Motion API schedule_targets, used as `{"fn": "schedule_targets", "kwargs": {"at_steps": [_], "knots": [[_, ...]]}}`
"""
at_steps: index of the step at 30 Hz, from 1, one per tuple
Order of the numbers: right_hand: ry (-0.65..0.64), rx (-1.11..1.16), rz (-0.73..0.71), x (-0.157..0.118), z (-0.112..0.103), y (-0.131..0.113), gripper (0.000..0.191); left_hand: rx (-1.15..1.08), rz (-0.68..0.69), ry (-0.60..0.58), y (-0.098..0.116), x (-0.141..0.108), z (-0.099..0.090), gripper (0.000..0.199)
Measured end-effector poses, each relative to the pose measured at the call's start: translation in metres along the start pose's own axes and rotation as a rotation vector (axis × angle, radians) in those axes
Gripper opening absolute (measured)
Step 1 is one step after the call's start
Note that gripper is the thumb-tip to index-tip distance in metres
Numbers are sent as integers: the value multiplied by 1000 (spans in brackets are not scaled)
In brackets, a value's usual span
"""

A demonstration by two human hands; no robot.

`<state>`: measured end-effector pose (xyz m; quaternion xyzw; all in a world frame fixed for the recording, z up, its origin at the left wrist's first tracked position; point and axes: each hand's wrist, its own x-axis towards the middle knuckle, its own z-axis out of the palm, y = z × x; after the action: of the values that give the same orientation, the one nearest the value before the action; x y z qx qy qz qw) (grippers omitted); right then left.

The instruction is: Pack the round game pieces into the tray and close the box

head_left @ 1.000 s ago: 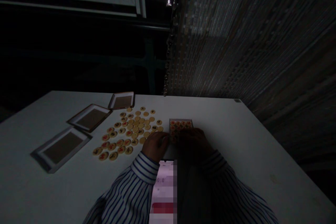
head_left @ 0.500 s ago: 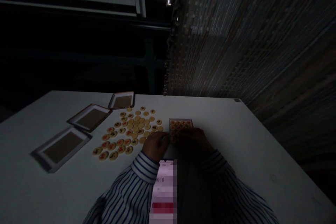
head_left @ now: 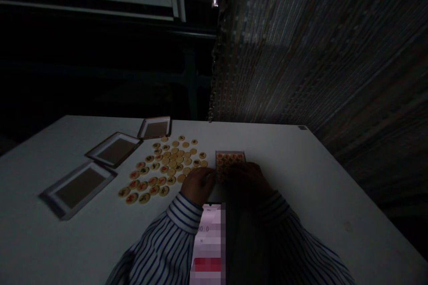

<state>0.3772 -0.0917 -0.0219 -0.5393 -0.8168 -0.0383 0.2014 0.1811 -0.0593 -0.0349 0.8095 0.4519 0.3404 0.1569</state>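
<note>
Low in the head view, a small box (head_left: pixel 230 152) holds rows of round xiangqi pieces (head_left: pixel 230 157) with red characters. My left hand (head_left: pixel 199 183) is at the box's left edge with its fingers curled together; what lies between them, if anything, is hidden. Over the right and near part of the box rests my right hand (head_left: pixel 250 179), in deep shadow, its fingertips hard to make out and covering some of the pieces. Many loose xiangqi pieces (head_left: pixel 173 157), some face up in red or black, others blank side up, are spread left of the box.
Three shallow trays (head_left: pixel 115 150) stand in a slanting row at the left of the white table (head_left: pixel 321 213). A lit phone (head_left: pixel 209 238) lies between my forearms, partly pixelated. Behind the table hangs a bead curtain (head_left: pixel 267 62). The scene is very dim.
My right hand has shifted very slightly over the box. My left hand, the loose pieces and the trays look the same.
</note>
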Motion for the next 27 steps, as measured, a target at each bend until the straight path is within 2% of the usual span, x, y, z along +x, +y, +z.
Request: {"fn": "schedule_targets", "kwargs": {"at_steps": [3,8,15,22,27], "knots": [[9,4,12,0,-1,-1,19,-13,-8,8,1,0,0,23],[94,-42,-6,1,-4,0,16,-10,14,16,0,0,-1,23],[456,-34,80,3,-9,10,18,-10,12,20,-1,0,-1,22],[560,14,201,0,-13,12,15,-15,19,52,2,0,-3,21],[610,-8,202,0,-15,9,12,-35,21,81,4,-1,-3,22]]}}
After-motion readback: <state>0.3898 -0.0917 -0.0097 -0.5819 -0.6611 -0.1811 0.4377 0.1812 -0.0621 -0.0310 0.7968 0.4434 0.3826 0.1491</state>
